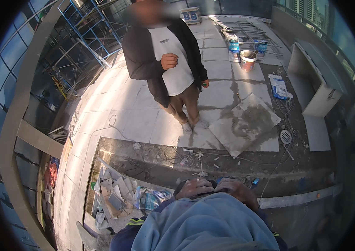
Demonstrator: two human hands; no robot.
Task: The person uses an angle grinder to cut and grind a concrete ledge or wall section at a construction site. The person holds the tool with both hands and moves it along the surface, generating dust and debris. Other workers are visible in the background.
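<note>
Both of my hands are in front of my light-blue top, close together with the fingers curled in. My left hand (193, 188) looks dusty and has its knuckles raised. Beside it, my right hand (238, 191) is bent in the same way, and its underside is out of sight. Whether anything small lies in either hand cannot be made out. A small blue object (256, 181) lies on the ground just beyond my right hand. Ahead is a pale square tile (227, 133) with wet grey mortar (248, 119) spread over its middle.
A person (167, 62) in a dark jacket stands facing me. Broken tile pieces (117, 194) and a plastic bag (154, 198) lie left. A bucket (248, 62), round grate (285, 137) and boxy panel (317, 88) are on the right. Blue scaffolding (89, 29) stands far left; cables cross the ground.
</note>
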